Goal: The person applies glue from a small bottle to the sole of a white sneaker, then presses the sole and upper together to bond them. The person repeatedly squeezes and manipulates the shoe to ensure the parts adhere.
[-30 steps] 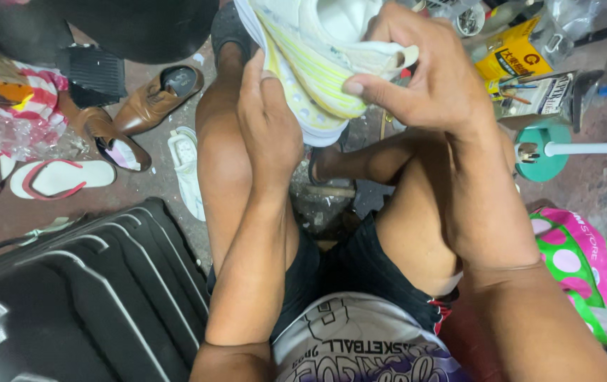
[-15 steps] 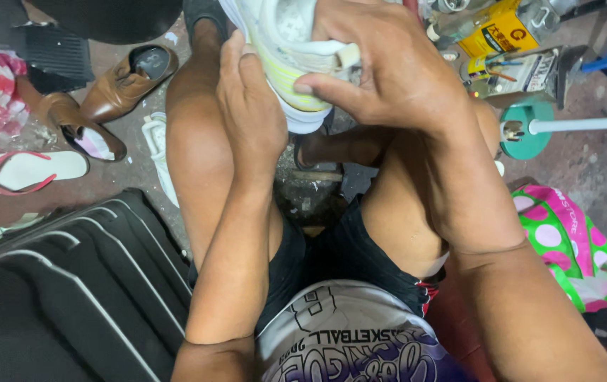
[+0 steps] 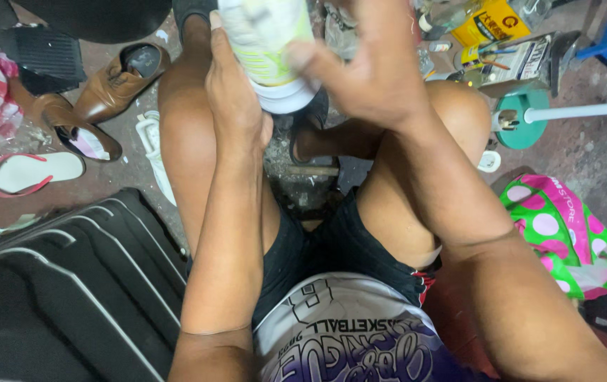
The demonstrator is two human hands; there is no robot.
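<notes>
Both my hands hold a white sneaker [image 3: 269, 49] with pale yellow-green panels, raised above my knees at the top of the view. My left hand [image 3: 236, 99] grips its left side, fingers pointing up along it. On the shoe's right side, my right hand [image 3: 367, 71] wraps over it with the thumb pressed on its front. The shoe's upper part is cut off by the frame edge. I sit with bare knees apart, in black shorts.
A black ribbed hard suitcase [image 3: 63, 290] lies at lower left. Brown leather shoes [image 3: 98, 92] and a white-and-red flip-flop [image 3: 20, 173] sit on the floor at left. A yellow can [image 3: 491, 21], a green round base with a pole [image 3: 529, 117] and a green polka-dot bag [image 3: 565, 230] are at right.
The sneaker has turned in my hands, from its opening and side facing me to its narrow end. My right hand has shifted lower over it. The camera view has drifted slightly.
</notes>
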